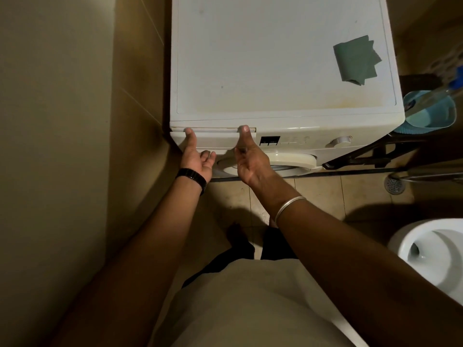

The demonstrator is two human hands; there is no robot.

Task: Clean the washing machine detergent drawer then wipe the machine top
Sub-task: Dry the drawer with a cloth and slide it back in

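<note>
The white washing machine (275, 71) stands ahead, its top marked with faint stains. The detergent drawer (215, 140) sits at the front's upper left and juts out slightly. My left hand (198, 156) holds the drawer's left end, thumb on its top edge and fingers curled at its lower edge. At the right end my right hand (246, 156) grips the drawer the same way, thumb on top and fingers underneath. A folded grey-green cloth (357, 61) lies on the right part of the machine top.
A tiled wall runs close along the left. A blue bucket (431, 113) with a spray bottle (448, 88) in it sits right of the machine. A toilet bowl (431, 249) is at the lower right, with a floor drain (393, 185) beyond it. The round door (288, 161) is below the drawer.
</note>
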